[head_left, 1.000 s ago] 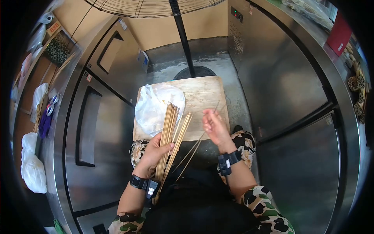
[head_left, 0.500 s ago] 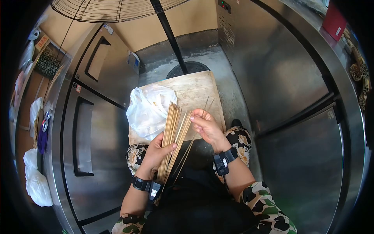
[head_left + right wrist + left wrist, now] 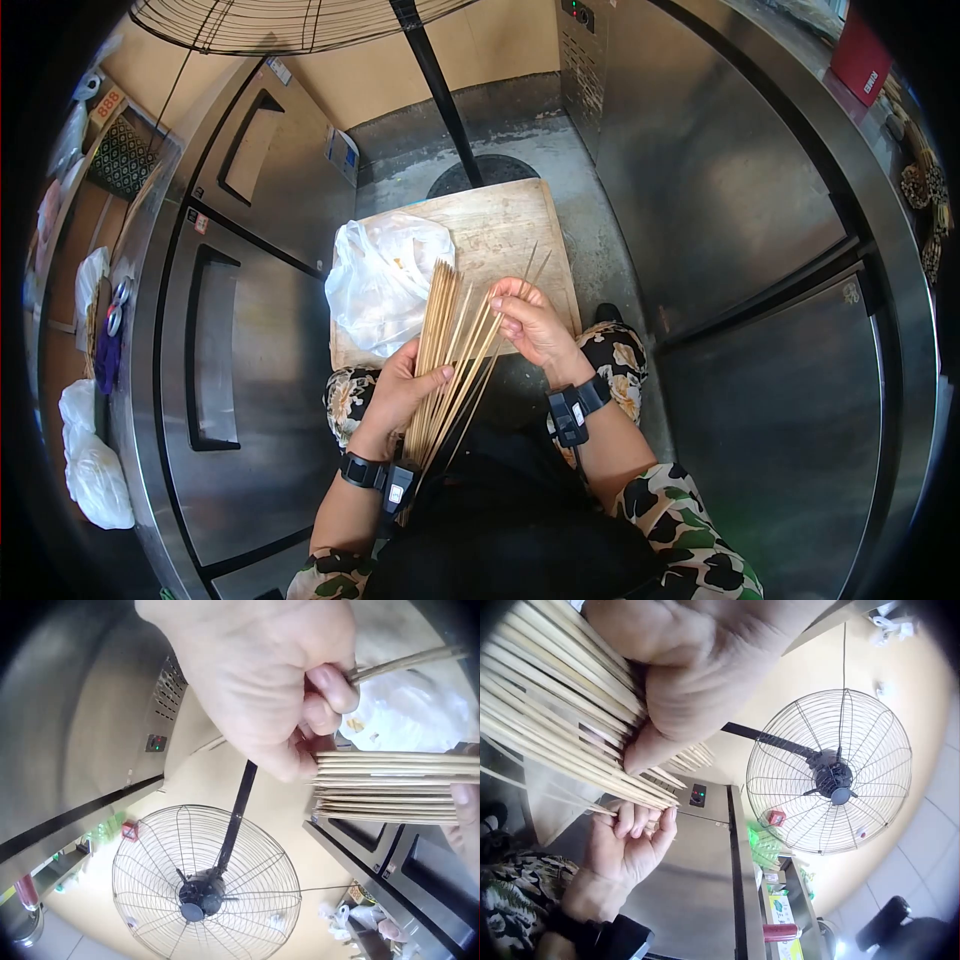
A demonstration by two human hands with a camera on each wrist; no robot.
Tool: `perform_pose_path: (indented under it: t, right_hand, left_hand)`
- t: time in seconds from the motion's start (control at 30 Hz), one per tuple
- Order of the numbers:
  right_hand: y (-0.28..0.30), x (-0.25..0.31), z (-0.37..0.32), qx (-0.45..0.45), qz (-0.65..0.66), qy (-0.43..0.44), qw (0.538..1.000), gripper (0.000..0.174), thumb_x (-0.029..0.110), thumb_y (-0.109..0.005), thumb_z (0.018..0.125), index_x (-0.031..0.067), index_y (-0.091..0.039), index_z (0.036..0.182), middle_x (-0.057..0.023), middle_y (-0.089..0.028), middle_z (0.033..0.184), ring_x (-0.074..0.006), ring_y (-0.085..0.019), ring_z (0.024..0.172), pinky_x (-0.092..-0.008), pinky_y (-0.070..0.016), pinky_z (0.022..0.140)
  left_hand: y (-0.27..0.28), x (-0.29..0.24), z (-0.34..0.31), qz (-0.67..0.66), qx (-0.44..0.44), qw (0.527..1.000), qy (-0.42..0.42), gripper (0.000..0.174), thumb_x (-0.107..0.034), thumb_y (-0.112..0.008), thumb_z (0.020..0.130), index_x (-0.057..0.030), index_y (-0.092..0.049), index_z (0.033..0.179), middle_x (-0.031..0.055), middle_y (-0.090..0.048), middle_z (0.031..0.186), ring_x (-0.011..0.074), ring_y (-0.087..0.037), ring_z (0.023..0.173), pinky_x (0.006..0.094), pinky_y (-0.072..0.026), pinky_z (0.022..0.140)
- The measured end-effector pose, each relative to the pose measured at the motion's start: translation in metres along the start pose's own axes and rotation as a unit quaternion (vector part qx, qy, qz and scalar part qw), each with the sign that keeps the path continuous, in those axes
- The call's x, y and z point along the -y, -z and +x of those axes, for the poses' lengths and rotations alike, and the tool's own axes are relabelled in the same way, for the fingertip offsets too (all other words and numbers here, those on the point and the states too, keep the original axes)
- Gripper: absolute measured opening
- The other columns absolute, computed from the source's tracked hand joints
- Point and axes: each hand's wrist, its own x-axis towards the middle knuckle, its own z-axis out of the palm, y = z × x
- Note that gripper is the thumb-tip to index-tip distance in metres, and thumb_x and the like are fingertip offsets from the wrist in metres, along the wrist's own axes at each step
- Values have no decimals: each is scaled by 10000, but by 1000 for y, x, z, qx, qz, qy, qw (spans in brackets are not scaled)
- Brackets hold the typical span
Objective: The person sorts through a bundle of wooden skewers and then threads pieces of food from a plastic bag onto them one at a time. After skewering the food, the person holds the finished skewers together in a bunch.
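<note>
In the head view the left hand [image 3: 404, 392] grips a thick bundle of thin wooden sticks [image 3: 433, 325], its thumb across them. Part of the bundle fans out to the right, where the right hand [image 3: 534, 324] pinches stick tips between thumb and finger. A couple of sticks cross the right hand's curled fingers, their ends showing beyond it. The right wrist view shows the right hand [image 3: 262, 682] at the pointed tips of the sticks [image 3: 397, 769]. Seen from the left wrist, the left thumb lies over the sticks [image 3: 555, 682].
A wooden board [image 3: 500, 225] stands in front of the knees, with a white plastic bag [image 3: 385, 285] on its left part. Steel cabinets [image 3: 720, 180] flank both sides. A wire fan [image 3: 290, 25] on a black pole stands beyond the board.
From beside the bundle, the right hand has moved left to the stick tips and now pinches some. The sticks on the right side have spread apart more. The left hand keeps its grip.
</note>
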Motion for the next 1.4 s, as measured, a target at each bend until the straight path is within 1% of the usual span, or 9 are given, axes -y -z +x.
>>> perform_pose_path:
  t: [0.2,0.3,0.4,0.5,0.6,0.7,0.8,1.0,1.4]
  right_hand:
    - [4,-3,2,13,17,2,1000,37,65,-591,875,82,-560,864,50,-520,686,-3,-366,502,-152,-264,445]
    - [3,-1,2,38,55,11,998,34,75,-579,881,82,-549,866,38,-522,711,-5,-366,503,-153,-269,444]
    - [-1,3,0,44,46,3,998,29,81,-567,884,82,-538,876,25,-532,758,-6,-363,502,-149,-265,442]
    - [-2,-2,0,27,33,0,999,69,92,-600,875,85,-536,899,26,-547,782,-3,-357,504,-142,-255,438]
    - [-9,-6,-1,-7,-32,9,999,104,105,-647,857,88,-564,915,33,-564,771,3,-352,506,-140,-250,432]
    - [-8,-13,-1,17,-45,-35,998,128,115,-680,841,90,-596,934,49,-568,755,5,-366,514,-141,-262,434]
    - [-8,-19,-1,-26,-43,-52,997,103,109,-674,845,87,-620,930,53,-579,756,2,-394,522,-144,-280,440]
    - [-7,-20,1,-35,-35,-49,998,87,98,-673,844,79,-629,916,42,-596,758,3,-417,531,-146,-298,444]
    - [-10,-16,1,-33,-41,-56,997,99,126,-687,841,108,-600,883,31,-584,700,2,-380,479,-144,-284,418]
  left_hand:
    - [1,1,0,0,1,1000,3,319,-30,-666,829,-3,-541,1121,15,-623,899,55,-578,735,199,-493,667]
    - [-1,-2,-1,-6,-3,1000,6,326,-29,-665,830,-4,-539,1129,19,-627,910,59,-588,750,200,-499,677]
    - [-1,-4,-2,-10,-2,1000,5,328,-25,-665,829,-4,-540,1131,21,-629,922,62,-595,768,203,-504,687]
    - [-3,-4,-2,-11,-2,1000,1,322,-22,-667,825,-7,-543,1122,21,-632,928,63,-597,779,206,-506,691]
    - [-3,-1,-1,-6,-5,1000,-2,318,-25,-674,821,-11,-546,1112,21,-634,929,62,-595,781,208,-505,694]
    - [-4,2,0,1,0,1000,-6,318,-30,-681,818,-15,-548,1106,20,-636,932,61,-593,779,208,-501,696]
    - [-5,2,2,-6,5,1000,-5,319,-37,-685,818,-16,-549,1106,17,-637,935,59,-591,780,207,-497,697]
    - [-2,3,3,-21,9,1000,10,346,-53,-685,823,-11,-544,1135,23,-636,957,64,-592,799,210,-495,711]
    - [-4,-1,3,-34,4,999,29,370,-54,-668,834,0,-526,1172,36,-634,992,76,-603,832,225,-502,735]
